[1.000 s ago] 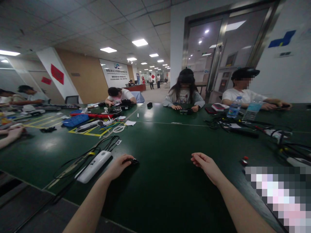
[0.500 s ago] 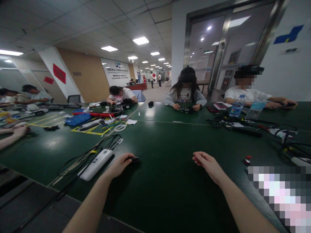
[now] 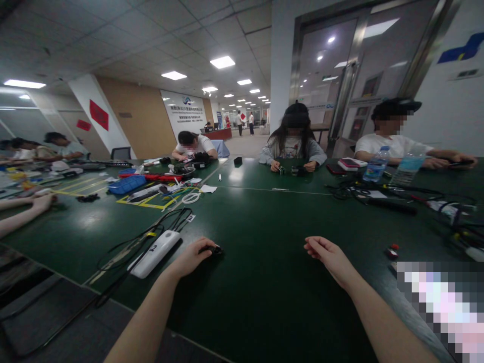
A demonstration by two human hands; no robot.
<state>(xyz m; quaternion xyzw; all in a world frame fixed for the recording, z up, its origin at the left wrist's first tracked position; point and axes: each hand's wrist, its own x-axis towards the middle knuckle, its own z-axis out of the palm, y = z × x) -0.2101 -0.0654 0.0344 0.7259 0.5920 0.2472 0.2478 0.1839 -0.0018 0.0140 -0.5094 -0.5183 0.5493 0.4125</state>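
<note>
My left hand (image 3: 194,257) is closed on a small black object (image 3: 217,249) at the table surface. Its kind cannot be made out, as my fingers cover part of it. Across from it, my right hand (image 3: 321,251) hovers over or rests on the green table (image 3: 260,282), fingers curled and thumb against them. What it pinches, if anything, is too small or hidden to name. A wide gap of green tabletop lies between the two hands.
A white power strip (image 3: 155,254) with black cables lies left of my left hand. Beyond are a blue tray (image 3: 126,185) and loose wires. Bottles (image 3: 376,165), black cables (image 3: 393,204) and a small red-and-black item (image 3: 393,250) lie right. Several people sit around the table.
The whole view has shifted slightly, so things appear a little further right. My left hand still holds the black object; my right hand keeps its pinched shape.
</note>
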